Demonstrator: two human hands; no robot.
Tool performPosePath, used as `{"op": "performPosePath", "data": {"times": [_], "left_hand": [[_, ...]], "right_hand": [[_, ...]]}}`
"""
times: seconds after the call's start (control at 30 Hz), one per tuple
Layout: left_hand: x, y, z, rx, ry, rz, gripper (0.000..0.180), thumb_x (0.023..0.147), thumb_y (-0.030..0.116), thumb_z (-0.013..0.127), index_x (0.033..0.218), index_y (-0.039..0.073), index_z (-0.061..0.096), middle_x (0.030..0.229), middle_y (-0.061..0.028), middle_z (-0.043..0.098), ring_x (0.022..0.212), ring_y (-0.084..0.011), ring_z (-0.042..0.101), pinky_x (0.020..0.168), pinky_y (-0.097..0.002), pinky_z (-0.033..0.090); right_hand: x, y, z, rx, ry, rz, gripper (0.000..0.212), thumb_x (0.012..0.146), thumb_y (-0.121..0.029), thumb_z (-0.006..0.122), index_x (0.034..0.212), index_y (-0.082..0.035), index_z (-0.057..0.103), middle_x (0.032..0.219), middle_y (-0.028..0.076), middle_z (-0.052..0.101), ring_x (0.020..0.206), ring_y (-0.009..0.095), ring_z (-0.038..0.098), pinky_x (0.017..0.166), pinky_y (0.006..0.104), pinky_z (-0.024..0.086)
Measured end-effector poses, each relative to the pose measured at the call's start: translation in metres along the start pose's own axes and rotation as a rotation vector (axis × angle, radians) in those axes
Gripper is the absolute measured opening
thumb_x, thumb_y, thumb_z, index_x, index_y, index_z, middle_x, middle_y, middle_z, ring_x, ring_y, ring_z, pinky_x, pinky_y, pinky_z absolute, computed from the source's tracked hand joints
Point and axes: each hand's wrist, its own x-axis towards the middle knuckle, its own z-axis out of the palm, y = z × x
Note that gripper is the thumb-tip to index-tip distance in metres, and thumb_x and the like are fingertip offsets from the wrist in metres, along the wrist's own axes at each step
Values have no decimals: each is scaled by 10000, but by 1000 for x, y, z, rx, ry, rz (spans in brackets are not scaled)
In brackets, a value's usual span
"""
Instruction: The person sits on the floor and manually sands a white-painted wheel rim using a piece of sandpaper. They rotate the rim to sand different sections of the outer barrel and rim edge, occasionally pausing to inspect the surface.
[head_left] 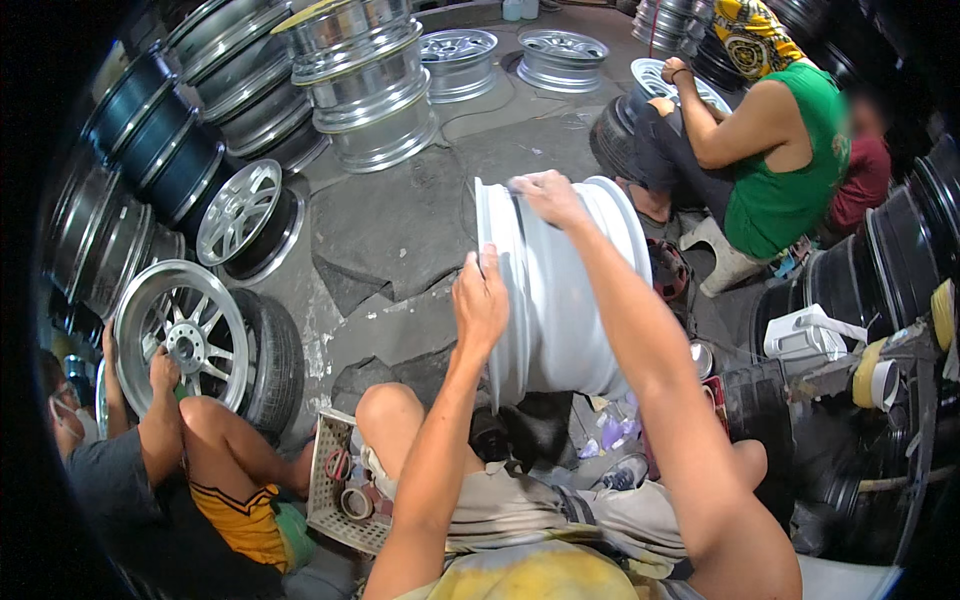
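Observation:
A pale silver wheel rim (575, 310) stands on its edge in front of me, its barrel turned sideways. My left hand (480, 305) is closed on its left lip, the thumb and fingers pointing up along the edge. Over the top of the barrel, near that same lip, my right hand (552, 198) presses down with bent fingers. Its fingertips are slightly blurred, and whatever they may hold is hidden beneath them. The underside of the rim rests out of sight over dark material between my knees.
At my left stands a perforated crate (333, 470) with tape rolls. A co-worker there handles a spoked wheel (185, 335) beside a tire (272, 360). Another, in a green shirt (790, 160), sits far right. Rim stacks (365, 95) rise behind; a white container (805, 335) is at right.

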Motion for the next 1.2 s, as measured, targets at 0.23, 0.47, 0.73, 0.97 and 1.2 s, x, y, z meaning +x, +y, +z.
{"op": "performPosePath", "data": {"times": [0.23,0.47,0.73,0.97,1.2], "left_hand": [[61,-21,-11,32,8,-118,719,1104,490,276,1142,-125,646,1055,-375,676,1088,-528,632,955,-537,461],[61,-21,3,-102,-85,-153,638,1098,471,370,1123,-104,644,1051,-294,702,1030,-406,673,927,-467,481],[37,-10,-4,-107,-26,-101,537,1106,417,409,1020,-68,624,880,-177,664,833,-271,606,795,-432,470],[17,-16,-2,-109,-43,-81,505,1100,398,428,991,-64,601,878,-226,662,819,-317,612,792,-454,469],[17,-37,-9,-2,1,-26,488,1109,386,423,983,-49,604,859,-158,625,815,-268,566,766,-426,462]], "right_hand": [[-206,-107,33,150,382,-225,315,1015,-110,539,1268,20,676,1285,212,675,1131,383,661,1006,464,507],[-316,-73,6,365,392,170,254,1037,-113,541,1085,59,722,1059,221,732,969,343,724,868,392,556],[-244,-123,40,356,625,38,177,971,-89,663,1102,-1,744,982,168,705,865,344,696,799,422,551],[-158,-100,11,170,459,66,187,952,-146,671,1001,15,752,899,236,692,779,423,647,687,499,476],[-224,-123,26,268,471,-53,150,941,-46,636,1025,42,724,948,229,649,943,414,645,803,459,515]]}}
